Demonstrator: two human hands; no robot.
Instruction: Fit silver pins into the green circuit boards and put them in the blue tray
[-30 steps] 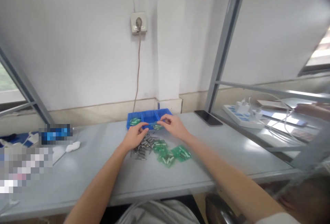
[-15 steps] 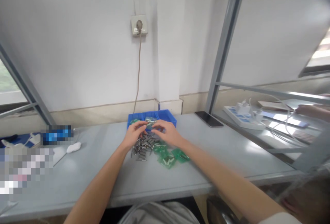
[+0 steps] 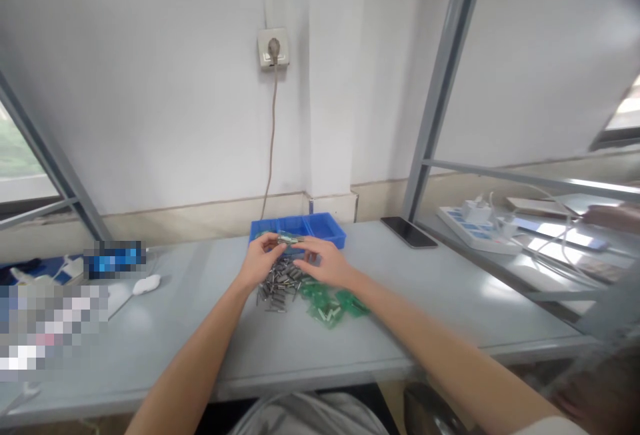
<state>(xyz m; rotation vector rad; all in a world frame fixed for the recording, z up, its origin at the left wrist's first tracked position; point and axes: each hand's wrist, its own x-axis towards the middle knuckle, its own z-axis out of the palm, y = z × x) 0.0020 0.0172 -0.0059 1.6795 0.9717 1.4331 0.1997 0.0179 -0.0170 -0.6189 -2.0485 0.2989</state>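
A small clear packet (image 3: 289, 237) with pale and greenish pieces in it is pinched between the thumb and fingers of my left hand (image 3: 259, 263). My right hand (image 3: 325, 263) is beside it, index finger reaching the packet's right edge and thumb hanging apart below. Under both hands is a heap of small grey metal pins (image 3: 278, 285), partly covered by my fingers. To its right lie several green-tinted bags (image 3: 325, 308) with white pieces inside. Just behind my hands stands a blue divided tray (image 3: 327, 227); its left compartment holds something greenish.
A black phone (image 3: 409, 231) lies on the grey table (image 3: 300, 355) to the right. On the left are a white mouse-shaped item (image 3: 147, 284) and blurred-out things. Past the metal frame post (image 3: 440, 101) are a power strip (image 3: 475, 228) and another person's hand (image 3: 613, 217).
The packet has tipped flatter and shows less of its face. My right thumb and fingers have spread somewhat wider. The view has shifted slightly.
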